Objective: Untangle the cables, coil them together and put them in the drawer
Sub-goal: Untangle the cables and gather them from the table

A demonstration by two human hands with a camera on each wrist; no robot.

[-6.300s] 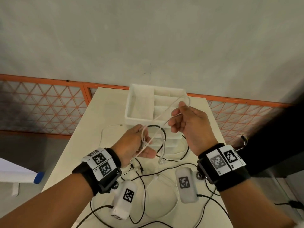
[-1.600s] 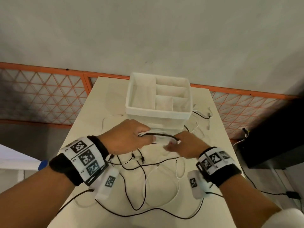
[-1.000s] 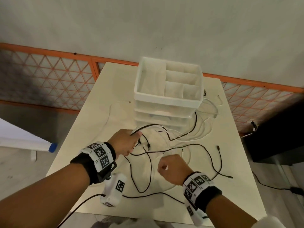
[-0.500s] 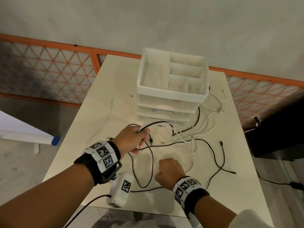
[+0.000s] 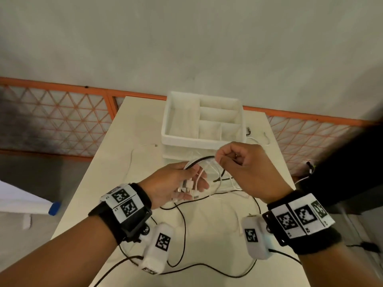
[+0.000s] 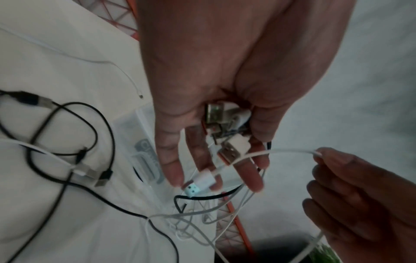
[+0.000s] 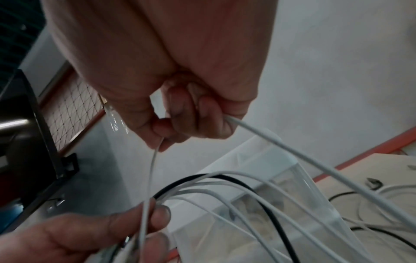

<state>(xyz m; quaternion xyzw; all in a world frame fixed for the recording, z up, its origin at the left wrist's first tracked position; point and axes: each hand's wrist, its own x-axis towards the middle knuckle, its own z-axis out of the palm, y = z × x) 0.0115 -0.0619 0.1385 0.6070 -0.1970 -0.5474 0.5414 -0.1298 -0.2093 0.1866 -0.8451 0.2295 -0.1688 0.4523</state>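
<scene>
The cables (image 5: pixel 199 175) hang above the table (image 5: pixel 132 129) in front of the drawer unit (image 5: pixel 202 121), their plugs gathered in the left hand (image 5: pixel 176 183), whose thumb pins the strands while its fingers lie loosely curled. The right hand (image 5: pixel 244 162) pinches one white cable (image 7: pixel 292 153). To coil well, I would feed even loops into the left palm, keeping slack clear of the black cables (image 5: pixel 182 224) lying loose. There is room towards the near table edge.
</scene>
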